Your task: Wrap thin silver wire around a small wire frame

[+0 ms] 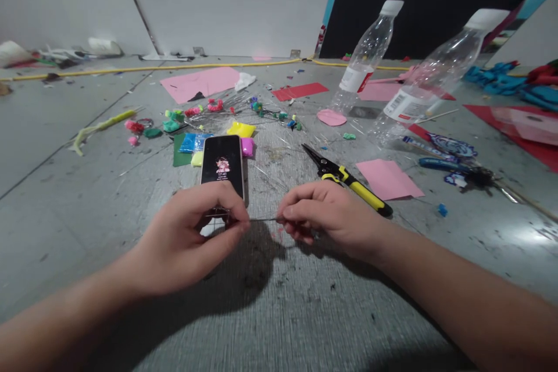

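A thin dark wire (264, 220) runs level between my two hands, just above the grey floor. My left hand (187, 232) pinches one end between thumb and forefinger; thin wire pieces also show inside its curled fingers. The other end is pinched by my right hand (322, 212), its remaining fingers curled under. Behind my left hand lies a phone (223, 163) with its screen lit, partly covered by that hand. Pliers (349, 180) with yellow and black handles lie just beyond my right hand, jaws pointing away to the left.
Two clear plastic bottles (366, 52) stand at the right. Coloured clay packets (241, 129) surround the phone. Farther back lie wires with clay bits (279, 113) and pink paper (200, 84). A pink sheet (387, 178) is right of the pliers. A yellow cable (152, 68) crosses the back.
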Tool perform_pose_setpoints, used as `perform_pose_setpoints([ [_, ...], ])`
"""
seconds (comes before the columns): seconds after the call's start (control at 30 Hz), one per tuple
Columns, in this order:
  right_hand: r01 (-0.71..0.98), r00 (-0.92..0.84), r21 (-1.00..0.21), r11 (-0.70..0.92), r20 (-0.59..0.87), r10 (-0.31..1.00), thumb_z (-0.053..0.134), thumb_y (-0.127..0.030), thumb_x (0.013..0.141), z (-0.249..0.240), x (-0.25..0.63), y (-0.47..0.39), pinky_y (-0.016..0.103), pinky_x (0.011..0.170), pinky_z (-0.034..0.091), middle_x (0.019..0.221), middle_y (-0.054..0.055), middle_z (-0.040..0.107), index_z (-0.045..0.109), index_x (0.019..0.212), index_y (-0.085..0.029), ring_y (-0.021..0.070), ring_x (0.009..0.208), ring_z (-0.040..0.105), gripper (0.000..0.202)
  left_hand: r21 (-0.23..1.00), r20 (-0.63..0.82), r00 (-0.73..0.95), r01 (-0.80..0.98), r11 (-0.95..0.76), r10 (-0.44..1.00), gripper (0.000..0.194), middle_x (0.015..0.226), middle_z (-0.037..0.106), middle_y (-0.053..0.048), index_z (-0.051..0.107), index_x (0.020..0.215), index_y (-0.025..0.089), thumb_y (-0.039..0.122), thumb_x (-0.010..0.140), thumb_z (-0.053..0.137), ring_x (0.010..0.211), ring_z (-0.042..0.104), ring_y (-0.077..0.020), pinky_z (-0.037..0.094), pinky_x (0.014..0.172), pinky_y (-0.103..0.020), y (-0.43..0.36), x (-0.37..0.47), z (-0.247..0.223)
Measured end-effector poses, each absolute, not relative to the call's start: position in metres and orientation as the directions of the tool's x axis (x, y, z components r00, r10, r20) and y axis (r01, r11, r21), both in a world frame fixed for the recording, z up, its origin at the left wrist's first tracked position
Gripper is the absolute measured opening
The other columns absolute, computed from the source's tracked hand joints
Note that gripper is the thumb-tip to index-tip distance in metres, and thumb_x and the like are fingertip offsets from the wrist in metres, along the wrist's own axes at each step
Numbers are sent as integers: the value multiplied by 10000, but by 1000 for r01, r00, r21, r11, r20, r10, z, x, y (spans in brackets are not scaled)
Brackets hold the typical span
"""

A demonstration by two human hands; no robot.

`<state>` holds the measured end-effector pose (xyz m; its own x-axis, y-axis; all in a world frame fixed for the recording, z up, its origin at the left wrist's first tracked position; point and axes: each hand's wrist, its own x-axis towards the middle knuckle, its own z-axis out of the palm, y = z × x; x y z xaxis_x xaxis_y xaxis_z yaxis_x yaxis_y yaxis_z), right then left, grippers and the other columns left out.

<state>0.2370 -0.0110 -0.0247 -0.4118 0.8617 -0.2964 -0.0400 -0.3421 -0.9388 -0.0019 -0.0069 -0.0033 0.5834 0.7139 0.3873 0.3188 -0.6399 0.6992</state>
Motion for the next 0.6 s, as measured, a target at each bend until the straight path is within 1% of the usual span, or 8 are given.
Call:
perform_pose_setpoints([
  [0.1, -81, -463, -924, -374, -297, 835, 801, -317, 683, -25, 241, -7, 198, 469, 423, 596, -4, 675, 749, 679, -161, 84, 504, 551, 165, 631, 463, 649, 237, -739, 604, 203, 782, 694, -1, 674, 906, 235, 44, 905, 606, 698, 668, -165, 538, 612, -271, -3, -5, -4],
  [0.2, -99, -521, -886, -453, -341, 782, 809, -302, 671, -25, 244, -6, 186, 450, 436, 592, 6, 672, 767, 698, -146, 92, 508, 573, 164, 577, 513, 684, 173, -798, 519, 232, 792, 699, -6, 665, 935, 236, 15, 883, 614, 695, 674, -173, 548, 606, -279, 0, -6, -5],
  [0.33, -97, -539, -837, -539, -411, 735, 796, -272, 674, -23, 243, -9, 165, 414, 444, 590, 0, 644, 737, 691, -143, 92, 502, 564, 143, 555, 517, 696, 170, -814, 498, 252, 810, 697, -13, 654, 931, 234, -6, 875, 602, 689, 675, -171, 557, 596, -274, -2, -5, -3],
  [0.47, -106, -525, -792, -601, -469, 710, 746, -232, 731, -20, 240, -14, 146, 374, 398, 566, -23, 565, 662, 643, -150, 71, 470, 486, 147, 484, 509, 729, 198, -852, 458, 268, 826, 682, -21, 644, 921, 221, -34, 869, 581, 690, 672, -160, 564, 593, -252, -6, -5, -2],
  [0.53, -136, -550, -752, -645, -484, 681, 732, -202, 746, -19, 240, -14, 141, 373, 384, 571, -27, 546, 636, 634, -149, 65, 471, 468, 157, 458, 514, 737, 197, -867, 439, 277, 826, 675, -19, 643, 922, 216, -48, 870, 577, 692, 670, -151, 567, 603, -244, -7, -5, -2],
  [0.6, -174, -595, -717, -675, -470, 652, 738, -185, 730, -18, 240, -14, 146, 377, 386, 588, -23, 550, 637, 650, -142, 69, 481, 475, 136, 458, 519, 736, 191, -868, 436, 288, 831, 674, -16, 642, 929, 216, -57, 868, 575, 703, 669, -146, 570, 616, -240, -7, -6, -1],
])
